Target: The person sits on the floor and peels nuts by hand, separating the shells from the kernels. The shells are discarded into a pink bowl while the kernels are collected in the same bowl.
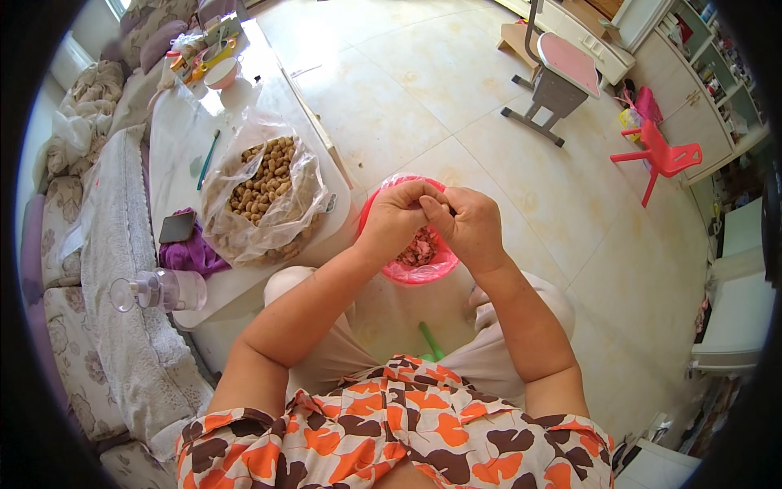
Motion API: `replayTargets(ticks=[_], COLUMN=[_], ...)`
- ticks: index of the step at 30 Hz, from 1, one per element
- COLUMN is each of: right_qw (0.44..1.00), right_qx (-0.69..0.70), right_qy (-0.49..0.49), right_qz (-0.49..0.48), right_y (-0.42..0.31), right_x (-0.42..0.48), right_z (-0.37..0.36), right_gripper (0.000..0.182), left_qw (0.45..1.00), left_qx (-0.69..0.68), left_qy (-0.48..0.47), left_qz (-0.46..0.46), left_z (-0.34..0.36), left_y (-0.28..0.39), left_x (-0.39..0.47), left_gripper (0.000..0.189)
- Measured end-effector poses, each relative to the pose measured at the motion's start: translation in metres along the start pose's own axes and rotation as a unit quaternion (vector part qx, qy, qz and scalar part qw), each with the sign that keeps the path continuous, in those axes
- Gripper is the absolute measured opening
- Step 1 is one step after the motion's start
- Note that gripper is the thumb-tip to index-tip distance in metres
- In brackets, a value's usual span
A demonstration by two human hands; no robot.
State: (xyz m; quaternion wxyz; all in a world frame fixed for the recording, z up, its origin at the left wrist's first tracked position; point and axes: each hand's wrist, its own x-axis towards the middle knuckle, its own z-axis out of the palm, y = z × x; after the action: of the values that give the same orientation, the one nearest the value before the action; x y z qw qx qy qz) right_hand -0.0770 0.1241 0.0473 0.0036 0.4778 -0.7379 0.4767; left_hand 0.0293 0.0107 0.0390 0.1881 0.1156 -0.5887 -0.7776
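My left hand (397,214) and my right hand (470,226) meet at the fingertips above a red bin with a plastic liner (421,275). The fingers are bent inward, and whatever may lie between them is hidden. Inside the bin, pinkish and brown bits (420,247) that look like peanut shells show below my hands. To the left, on the table, stands an open clear plastic bag (305,211) full of unshelled peanuts (263,183).
The white table (177,128) bears a toothbrush (209,160), a phone (178,227) on purple cloth (195,253), a clear bottle (177,290) and a bowl (221,73). A sofa (67,244) lies left of it. Across the tiled floor stand a red chair (663,153) and a pink-topped seat (569,64).
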Motion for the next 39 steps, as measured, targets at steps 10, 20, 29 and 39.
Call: replayTargets(ticks=[10, 20, 29, 39], right_qw=[0.927, 0.860, 0.985, 0.996], right_qx=[0.333, 0.459, 0.152, 0.087], right_qy=[-0.024, -0.108, -0.012, 0.019], right_qz=[0.170, 0.196, 0.076, -0.025], right_y=[-0.015, -0.011, -0.016, -0.007], right_x=[0.010, 0.015, 0.011, 0.003], right_z=[-0.014, -0.028, -0.017, -0.006], right_gripper=[0.018, 0.008, 0.013, 0.013], left_qw=[0.986, 0.958, 0.937, 0.964], left_qx=[-0.155, -0.244, 0.278, 0.250], left_qy=[0.054, -0.096, -0.110, -0.049], left_qz=[-0.022, -0.116, 0.182, 0.081], left_z=[0.000, -0.016, 0.000, 0.012], left_y=[0.012, 0.004, 0.008, 0.002], left_x=[0.011, 0.018, 0.007, -0.005], left_gripper=[0.038, 0.037, 0.065, 0.035])
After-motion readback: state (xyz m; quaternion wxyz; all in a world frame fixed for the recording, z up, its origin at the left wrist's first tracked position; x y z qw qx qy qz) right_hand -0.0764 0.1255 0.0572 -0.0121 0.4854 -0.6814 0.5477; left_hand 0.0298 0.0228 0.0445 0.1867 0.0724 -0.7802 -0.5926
